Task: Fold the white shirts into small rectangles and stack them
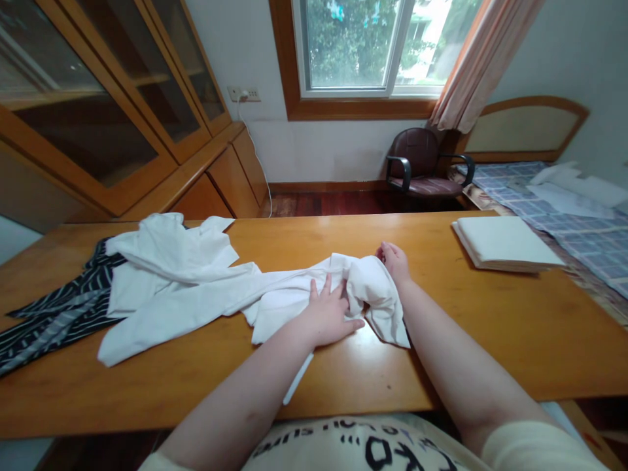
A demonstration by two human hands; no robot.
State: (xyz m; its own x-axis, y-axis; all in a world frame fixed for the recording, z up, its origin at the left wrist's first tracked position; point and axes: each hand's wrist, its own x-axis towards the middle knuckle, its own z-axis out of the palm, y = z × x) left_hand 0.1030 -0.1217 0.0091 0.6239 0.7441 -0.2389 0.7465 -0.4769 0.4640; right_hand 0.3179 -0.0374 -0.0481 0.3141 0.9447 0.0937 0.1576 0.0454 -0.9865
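A white long-sleeved garment (289,294) lies bunched across the wooden table in front of me. My left hand (333,317) rests on it with the fingers spread and the palm down. At the garment's right end, my right hand (396,263) has its fingers curled closed at the cloth's far edge; the fingertips are partly hidden. Between my arms a fold of the cloth hangs loosely toward me. A narrow white strip (297,379) sticks out below my left wrist. More white cloth (171,252) is heaped to the left, over a black garment with white stripes (63,314).
The wooden table (490,327) spans the view. A white flat stack (505,242) lies near its right end. Beyond are a dark office chair (422,160), a bed with a checked sheet (554,203), a window (353,46) and a glass-door cabinet (181,124).
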